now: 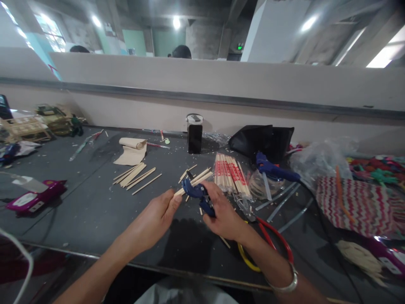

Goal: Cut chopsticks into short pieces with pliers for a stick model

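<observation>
Near the middle of the dark table, my left hand (156,217) is closed on the near ends of a few thin wooden sticks (202,177). My right hand (223,213) is wrapped round a blue hand cutter (194,190), whose head lies across those sticks. Short stick pieces lie around and under the tool. To the left is a loose group of wooden sticks (134,175). Just beyond my right hand rest wrapped chopsticks with red print (230,173).
A phone (195,139) stands against a white container at the back. A blue glue gun (275,169), red-and-yellow-handled pliers (278,236) and a zigzag cloth (354,204) lie right. A purple power strip (36,196) is left, rolled cloth (131,150) behind the sticks.
</observation>
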A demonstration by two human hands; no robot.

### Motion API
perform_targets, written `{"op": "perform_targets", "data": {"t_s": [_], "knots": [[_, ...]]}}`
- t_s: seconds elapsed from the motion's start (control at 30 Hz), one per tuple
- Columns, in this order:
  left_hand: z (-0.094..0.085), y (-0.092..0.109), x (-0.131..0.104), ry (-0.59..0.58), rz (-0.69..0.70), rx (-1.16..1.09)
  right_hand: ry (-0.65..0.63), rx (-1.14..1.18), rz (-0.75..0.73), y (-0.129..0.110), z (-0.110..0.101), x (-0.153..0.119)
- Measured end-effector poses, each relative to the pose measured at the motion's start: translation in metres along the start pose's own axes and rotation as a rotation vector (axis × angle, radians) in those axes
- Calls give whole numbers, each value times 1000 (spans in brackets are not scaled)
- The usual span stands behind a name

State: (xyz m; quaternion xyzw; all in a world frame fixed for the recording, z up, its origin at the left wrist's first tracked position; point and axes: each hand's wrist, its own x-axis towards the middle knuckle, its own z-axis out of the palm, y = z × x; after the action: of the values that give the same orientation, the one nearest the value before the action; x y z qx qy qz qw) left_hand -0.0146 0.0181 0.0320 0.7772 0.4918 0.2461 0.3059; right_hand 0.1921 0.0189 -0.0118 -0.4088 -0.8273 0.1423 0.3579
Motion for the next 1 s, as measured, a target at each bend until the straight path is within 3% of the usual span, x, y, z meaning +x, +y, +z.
{"op": "perform_targets", "data": {"t_s": [0.2,0.47,1.0], "knots": [[-1,5,-4,14,20,42,-42,-16,-42,0,2,-3],[2,2,-2,32,-4,131,-57,-16,29,0,3,-1],[10,-2,21,14,-46,555,18,-25,147,17,18,0]]}}
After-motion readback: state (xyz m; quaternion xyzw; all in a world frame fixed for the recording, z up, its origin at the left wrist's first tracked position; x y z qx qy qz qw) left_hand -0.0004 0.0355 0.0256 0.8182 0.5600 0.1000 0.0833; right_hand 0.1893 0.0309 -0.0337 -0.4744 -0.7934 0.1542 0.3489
